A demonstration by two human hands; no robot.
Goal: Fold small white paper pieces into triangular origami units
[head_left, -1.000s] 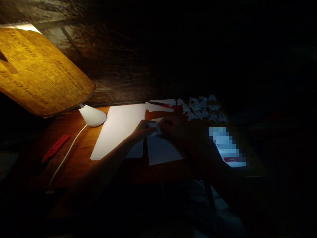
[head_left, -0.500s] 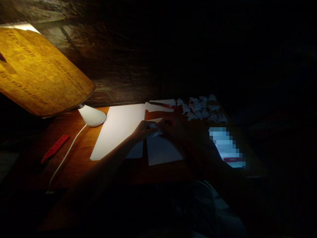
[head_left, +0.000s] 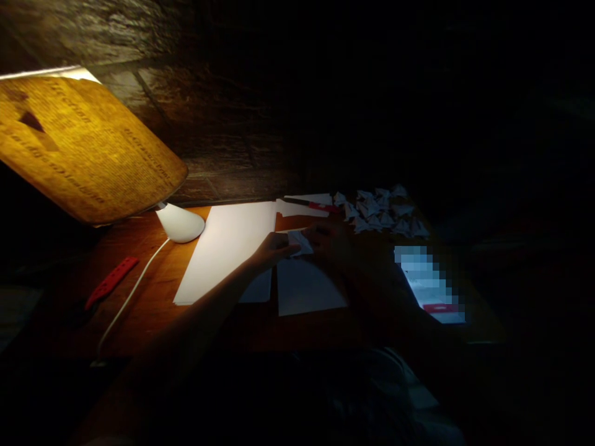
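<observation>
A small folded piece of white paper (head_left: 300, 243) is held between my two hands, over a white sheet (head_left: 309, 288) lying on the wooden table. My left hand (head_left: 273, 248) pinches its left side, with the thumb toward me. On the right side of the folded paper, my right hand (head_left: 328, 240) has its fingers bent close to it; this hand is dark and its fingertips are hard to make out. Left of the sheet, under my left forearm, lies a stack of larger white paper (head_left: 232, 241).
A lamp with a yellow printed shade (head_left: 97, 148) and white base (head_left: 183, 224) leans over the left. Nearby are a red power strip (head_left: 111, 282) and a white cable (head_left: 134, 291). Behind lie a red-and-black knife-like tool (head_left: 313, 204) and several folded paper pieces (head_left: 381, 210). A lit phone (head_left: 430, 285) lies right.
The view has shifted slightly, so everything sits a little lower and further right. The folded paper has turned and shows more of its face between my hands.
</observation>
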